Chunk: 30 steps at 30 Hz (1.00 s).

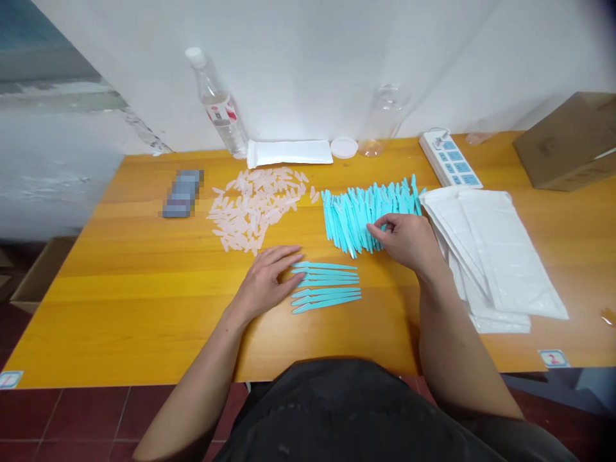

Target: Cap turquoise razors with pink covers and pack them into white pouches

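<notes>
A row of several turquoise eyebrow razors (332,298) lies side by side on the table in front of me. My left hand (269,282) rests at the left ends of this row, fingers stretched out and fingertips touching the upper razors. Further back is a dense pile of the same turquoise razors (353,218). Over its right front part, my right hand (404,240) has thumb and fingers drawn together in a pinch at the razors. What lies between those fingertips is hidden. Many small pale pink pieces, apparently blade caps (255,208), are scattered left of the pile.
White plastic bags (505,250) lie stacked at the right, near a power strip (452,160) and a cardboard box (570,141). Along the wall are a bottle (221,109), a white packet (289,153), a round lid (344,147) and a clear jar (382,122). A blurred-out phone-like object (183,192) lies left.
</notes>
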### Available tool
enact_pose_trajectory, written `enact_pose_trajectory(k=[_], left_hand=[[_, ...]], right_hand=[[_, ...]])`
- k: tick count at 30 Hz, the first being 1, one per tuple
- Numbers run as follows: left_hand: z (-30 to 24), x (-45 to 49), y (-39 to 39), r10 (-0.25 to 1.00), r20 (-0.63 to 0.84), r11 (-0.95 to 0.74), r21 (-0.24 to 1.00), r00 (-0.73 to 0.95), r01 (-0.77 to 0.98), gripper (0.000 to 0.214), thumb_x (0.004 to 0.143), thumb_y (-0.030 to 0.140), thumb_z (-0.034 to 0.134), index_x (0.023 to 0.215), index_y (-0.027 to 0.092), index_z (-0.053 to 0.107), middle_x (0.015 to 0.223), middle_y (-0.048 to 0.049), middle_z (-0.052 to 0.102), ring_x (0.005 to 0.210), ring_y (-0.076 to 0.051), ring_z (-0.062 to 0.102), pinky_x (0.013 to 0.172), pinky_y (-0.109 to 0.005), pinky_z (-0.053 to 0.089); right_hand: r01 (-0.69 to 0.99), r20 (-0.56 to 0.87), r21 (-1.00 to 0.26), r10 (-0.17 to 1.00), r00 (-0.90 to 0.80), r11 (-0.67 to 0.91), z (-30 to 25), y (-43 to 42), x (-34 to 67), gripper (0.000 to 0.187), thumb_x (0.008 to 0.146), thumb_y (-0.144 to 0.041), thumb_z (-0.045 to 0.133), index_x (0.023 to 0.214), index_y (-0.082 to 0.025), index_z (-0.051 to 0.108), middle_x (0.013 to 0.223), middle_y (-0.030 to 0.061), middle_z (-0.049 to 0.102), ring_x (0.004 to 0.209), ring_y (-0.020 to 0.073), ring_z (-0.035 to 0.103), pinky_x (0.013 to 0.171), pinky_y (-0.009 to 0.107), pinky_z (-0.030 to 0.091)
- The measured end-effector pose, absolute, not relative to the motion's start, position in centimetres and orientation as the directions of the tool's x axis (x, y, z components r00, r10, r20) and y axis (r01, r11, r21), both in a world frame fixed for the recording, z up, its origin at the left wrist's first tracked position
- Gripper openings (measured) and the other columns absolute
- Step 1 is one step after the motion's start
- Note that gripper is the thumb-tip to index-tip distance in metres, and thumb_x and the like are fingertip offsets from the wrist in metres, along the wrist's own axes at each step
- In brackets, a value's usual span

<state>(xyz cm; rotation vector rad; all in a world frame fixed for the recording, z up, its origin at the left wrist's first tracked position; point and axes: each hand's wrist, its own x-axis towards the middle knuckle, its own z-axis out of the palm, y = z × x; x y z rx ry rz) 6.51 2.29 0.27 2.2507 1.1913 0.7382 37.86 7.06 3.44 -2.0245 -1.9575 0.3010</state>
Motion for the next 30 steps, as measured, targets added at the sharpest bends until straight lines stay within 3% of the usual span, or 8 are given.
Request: enact_pose_trajectory(k=[15,25,30], left_hand=[[-0.5,7.3,2.3,0.813,0.232,-0.537,0.653,0.535,0.533,0.037,0.095,0.027,0.06,0.132,0.031,0.066,0.135,-0.0064,0.066,0.13,-0.026,0.057,0.111,-0.05,0.042],[-0.2,7.4,1.9,0.748,0.221,-0.626,0.549,0.626,0.553,0.029,0.098,0.024,0.056,0.119,0.033,0.073,0.125,-0.0058,0.072,0.117,-0.025,0.065,0.1,-0.046,0.049],[0.9,6.0,2.7,0.815,0.277,-0.561,0.596,0.509,0.575,0.033,0.097,0.027,0.058,0.128,0.034,0.068,0.126,-0.0062,0.071,0.117,-0.024,0.065,0.101,-0.044,0.051]], right_hand=[[0.908,0.02,-0.413,0.996,0.082,-0.067,2.5,7.5,37.7,0.032,0.084,-0.047,0.059,0.083,-0.022,0.078,0.066,0.0051,0.071,0.065,0.0216,0.063,0.063,0.032,0.042],[0.901,0.032,-0.43,0.996,0.088,-0.066,2.4,7.6,37.3,0.029,0.087,-0.044,0.057,0.086,-0.024,0.078,0.072,0.004,0.075,0.068,0.0213,0.067,0.064,0.03,0.044],[0.907,0.069,-0.415,0.992,0.101,-0.063,2.2,8.2,36.1,0.028,0.09,-0.041,0.057,0.095,-0.023,0.077,0.079,0.0063,0.077,0.077,0.0247,0.072,0.069,0.033,0.049]])
